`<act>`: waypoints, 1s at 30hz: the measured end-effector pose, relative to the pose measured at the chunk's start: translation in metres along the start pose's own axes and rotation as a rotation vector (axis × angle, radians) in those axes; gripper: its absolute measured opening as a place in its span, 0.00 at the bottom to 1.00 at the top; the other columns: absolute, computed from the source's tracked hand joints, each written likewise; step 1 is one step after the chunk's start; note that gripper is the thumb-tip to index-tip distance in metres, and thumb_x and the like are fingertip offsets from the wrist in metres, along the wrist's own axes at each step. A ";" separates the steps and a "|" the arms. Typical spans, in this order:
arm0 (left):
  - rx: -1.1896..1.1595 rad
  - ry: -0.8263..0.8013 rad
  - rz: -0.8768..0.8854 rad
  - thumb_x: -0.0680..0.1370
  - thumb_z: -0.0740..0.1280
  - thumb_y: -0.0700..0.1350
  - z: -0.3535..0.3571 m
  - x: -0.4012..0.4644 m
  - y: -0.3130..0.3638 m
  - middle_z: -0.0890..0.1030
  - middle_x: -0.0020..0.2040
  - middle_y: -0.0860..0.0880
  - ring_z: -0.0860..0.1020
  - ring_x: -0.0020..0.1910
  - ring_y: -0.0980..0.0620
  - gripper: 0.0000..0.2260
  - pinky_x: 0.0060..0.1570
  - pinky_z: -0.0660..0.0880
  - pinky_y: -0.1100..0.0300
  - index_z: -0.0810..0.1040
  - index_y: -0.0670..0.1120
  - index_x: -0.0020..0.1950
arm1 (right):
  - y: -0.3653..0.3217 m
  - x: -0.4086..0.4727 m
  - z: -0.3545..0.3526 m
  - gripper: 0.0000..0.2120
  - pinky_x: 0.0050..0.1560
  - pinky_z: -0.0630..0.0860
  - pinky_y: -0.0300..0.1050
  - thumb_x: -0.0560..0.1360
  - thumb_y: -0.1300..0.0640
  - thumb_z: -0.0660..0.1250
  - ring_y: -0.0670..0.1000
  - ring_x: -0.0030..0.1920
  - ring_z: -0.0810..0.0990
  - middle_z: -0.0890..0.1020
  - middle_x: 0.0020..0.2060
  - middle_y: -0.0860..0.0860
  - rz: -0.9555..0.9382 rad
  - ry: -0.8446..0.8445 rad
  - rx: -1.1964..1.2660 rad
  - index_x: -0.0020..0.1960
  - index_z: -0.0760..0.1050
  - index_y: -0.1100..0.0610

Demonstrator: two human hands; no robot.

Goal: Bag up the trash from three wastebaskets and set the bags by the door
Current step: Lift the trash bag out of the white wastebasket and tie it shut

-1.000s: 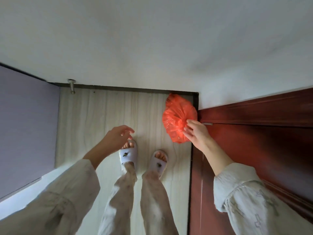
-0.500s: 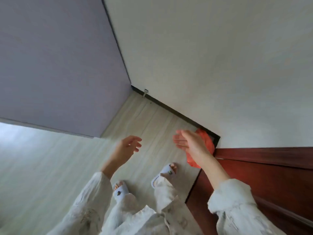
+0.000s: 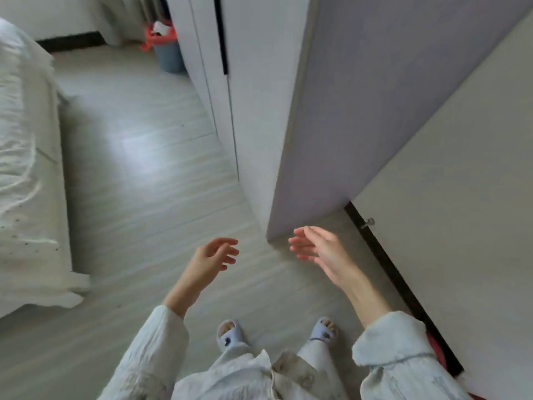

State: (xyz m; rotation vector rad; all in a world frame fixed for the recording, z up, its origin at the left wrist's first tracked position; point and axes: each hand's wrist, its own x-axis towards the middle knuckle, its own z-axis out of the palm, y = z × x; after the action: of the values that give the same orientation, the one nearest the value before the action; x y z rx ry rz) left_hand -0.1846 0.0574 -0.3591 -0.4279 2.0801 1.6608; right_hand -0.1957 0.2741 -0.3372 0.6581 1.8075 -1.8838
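Both my left hand (image 3: 215, 259) and right hand (image 3: 318, 249) spread wide, empty; next I should head straight to the far wastebasket (image 3: 165, 49) and gather its red liner (image 3: 157, 36) edges.

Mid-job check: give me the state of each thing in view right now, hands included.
left hand: open, empty
right hand: open, empty
wastebasket: upright on the floor, red liner in, trash inside
red bag: only a sliver shows, by the wall behind the right sleeve
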 end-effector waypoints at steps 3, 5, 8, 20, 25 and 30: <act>-0.088 0.143 -0.012 0.79 0.55 0.38 -0.073 -0.004 -0.011 0.79 0.41 0.50 0.76 0.40 0.51 0.12 0.40 0.71 0.63 0.76 0.49 0.47 | -0.016 0.017 0.075 0.11 0.37 0.74 0.38 0.81 0.58 0.54 0.48 0.36 0.79 0.80 0.38 0.54 0.013 -0.105 -0.049 0.45 0.73 0.58; -0.133 0.206 -0.019 0.79 0.55 0.38 -0.110 -0.003 -0.015 0.79 0.41 0.50 0.77 0.39 0.52 0.11 0.40 0.71 0.62 0.76 0.48 0.48 | -0.027 0.030 0.114 0.12 0.39 0.74 0.39 0.81 0.58 0.54 0.49 0.37 0.79 0.80 0.38 0.54 0.029 -0.160 -0.096 0.43 0.73 0.57; -0.201 0.289 -0.042 0.79 0.54 0.37 -0.154 0.002 -0.022 0.79 0.40 0.49 0.77 0.38 0.52 0.11 0.40 0.71 0.62 0.76 0.44 0.51 | -0.043 0.056 0.164 0.12 0.40 0.75 0.40 0.81 0.57 0.54 0.51 0.39 0.79 0.80 0.39 0.54 0.059 -0.229 -0.166 0.44 0.73 0.58; -0.280 0.499 -0.082 0.80 0.54 0.38 -0.350 0.158 0.032 0.79 0.43 0.47 0.77 0.40 0.51 0.11 0.41 0.72 0.61 0.75 0.44 0.53 | -0.175 0.247 0.366 0.13 0.43 0.75 0.42 0.81 0.57 0.53 0.52 0.40 0.80 0.80 0.40 0.54 0.025 -0.411 -0.266 0.44 0.74 0.58; -0.238 0.527 -0.027 0.80 0.54 0.40 -0.442 0.245 0.100 0.79 0.42 0.50 0.77 0.40 0.52 0.11 0.42 0.72 0.62 0.76 0.44 0.53 | -0.261 0.329 0.440 0.13 0.43 0.75 0.43 0.81 0.57 0.53 0.52 0.40 0.80 0.81 0.39 0.54 -0.006 -0.452 -0.294 0.46 0.75 0.59; -0.258 0.528 -0.039 0.80 0.55 0.40 -0.515 0.319 0.128 0.80 0.43 0.49 0.78 0.41 0.51 0.10 0.42 0.72 0.61 0.76 0.47 0.50 | -0.323 0.404 0.508 0.13 0.46 0.76 0.44 0.81 0.56 0.54 0.52 0.42 0.81 0.82 0.41 0.54 0.005 -0.479 -0.355 0.45 0.75 0.58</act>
State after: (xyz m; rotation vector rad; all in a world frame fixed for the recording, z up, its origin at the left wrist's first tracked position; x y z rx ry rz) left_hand -0.5966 -0.4040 -0.3248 -1.0848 2.1831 1.9578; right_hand -0.7295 -0.2156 -0.3175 0.0747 1.7414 -1.4933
